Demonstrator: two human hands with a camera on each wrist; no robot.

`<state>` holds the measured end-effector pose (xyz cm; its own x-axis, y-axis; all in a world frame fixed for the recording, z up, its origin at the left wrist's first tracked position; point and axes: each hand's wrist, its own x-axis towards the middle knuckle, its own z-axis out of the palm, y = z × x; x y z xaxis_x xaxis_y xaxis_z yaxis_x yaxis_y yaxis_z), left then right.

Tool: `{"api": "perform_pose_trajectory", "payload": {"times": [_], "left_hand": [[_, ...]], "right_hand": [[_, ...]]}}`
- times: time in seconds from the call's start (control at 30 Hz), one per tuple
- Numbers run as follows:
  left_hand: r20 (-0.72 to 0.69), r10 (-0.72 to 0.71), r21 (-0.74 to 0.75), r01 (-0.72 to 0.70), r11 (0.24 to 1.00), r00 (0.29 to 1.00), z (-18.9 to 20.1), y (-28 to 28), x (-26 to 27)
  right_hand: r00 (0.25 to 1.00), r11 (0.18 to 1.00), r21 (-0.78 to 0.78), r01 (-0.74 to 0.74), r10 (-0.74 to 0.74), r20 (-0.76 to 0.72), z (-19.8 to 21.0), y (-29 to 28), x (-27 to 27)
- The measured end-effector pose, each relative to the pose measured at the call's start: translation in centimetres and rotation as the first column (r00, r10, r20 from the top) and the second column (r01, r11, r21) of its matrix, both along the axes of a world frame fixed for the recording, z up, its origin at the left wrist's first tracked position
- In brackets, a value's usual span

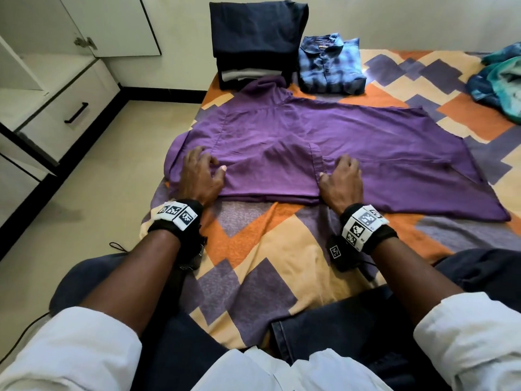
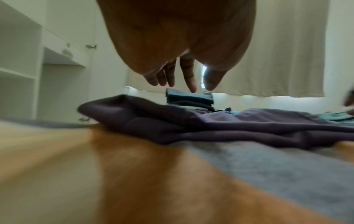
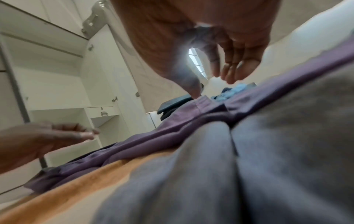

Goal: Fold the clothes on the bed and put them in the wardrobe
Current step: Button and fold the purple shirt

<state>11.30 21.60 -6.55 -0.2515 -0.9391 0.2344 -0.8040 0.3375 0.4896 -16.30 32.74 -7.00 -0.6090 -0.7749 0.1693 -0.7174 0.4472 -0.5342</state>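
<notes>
1. Nearest, the person's knees in dark trousers [image 1: 352,328] and white sleeves [image 1: 70,342] sit at the near edge of the bed [image 1: 270,249], whose cover is patterned in orange, cream and purple blocks.
2. Just beyond, the left hand [image 1: 200,176] lies palm down on the purple shirt [image 1: 338,136] near the bed's left edge; its fingers [image 2: 188,75] are relaxed and slightly bent, spread over the cloth and gripping nothing, and in the left wrist view they hang loosely above the fabric.
3. Level with it, the right hand [image 1: 344,182] rests on the same shirt further right, beside the edge of a folded-in panel; its fingers [image 3: 231,72] are loosely curved, and whether the thumb pinches the cloth cannot be told.
4. The purple shirt is spread wide across the middle of the bed, its near portion folded over between the two hands and its right side running out flat toward the right edge.
5. Farther on, at the far left corner, a stack of dark folded clothes [image 1: 255,38] stands touching the shirt's far end, with a folded blue checked shirt [image 1: 329,63] just beside it.
6. At the far right edge lies a crumpled teal garment [image 1: 499,83].
7. Left of the bed, the white wardrobe [image 1: 56,88] stands open, with a black-handled drawer.
</notes>
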Motion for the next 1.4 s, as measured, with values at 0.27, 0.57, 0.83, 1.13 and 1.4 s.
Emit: {"api": "perform_pose_trajectory", "payload": {"times": [0.27, 0.57, 0.83, 1.13, 1.4], "left_hand": [[0.244, -0.456, 0.3, 0.38, 0.875, 0.856, -0.9, 0.8, -7.0], [0.422, -0.441, 0.396, 0.277, 0.875, 0.792, -2.2, -0.3, -8.1], [0.434, -0.587, 0.419, 0.424, 0.803, 0.683, -0.2, 1.1, -12.1], [0.425, -0.628, 0.494, 0.415, 0.764, 0.651, -0.3, 0.8, -12.8], [0.389, -0.492, 0.33, 0.381, 0.864, 0.779, 2.6, -3.5, -14.9]], "right_hand": [[0.737, 0.735, 0.392, -0.553, 0.651, -0.182, -0.8, -3.4, 1.8], [0.945, 0.953, 0.136, -0.27, 0.289, -0.153, -0.2, -6.5, -1.7], [0.969, 0.906, 0.351, -0.237, 0.196, 0.149, 1.6, -10.5, -5.5], [0.937, 0.975, 0.197, -0.099, 0.025, 0.349, 1.3, -10.6, -6.2], [0.982, 0.97, 0.204, -0.136, 0.104, 0.159, 1.6, -10.2, -9.8]]}}
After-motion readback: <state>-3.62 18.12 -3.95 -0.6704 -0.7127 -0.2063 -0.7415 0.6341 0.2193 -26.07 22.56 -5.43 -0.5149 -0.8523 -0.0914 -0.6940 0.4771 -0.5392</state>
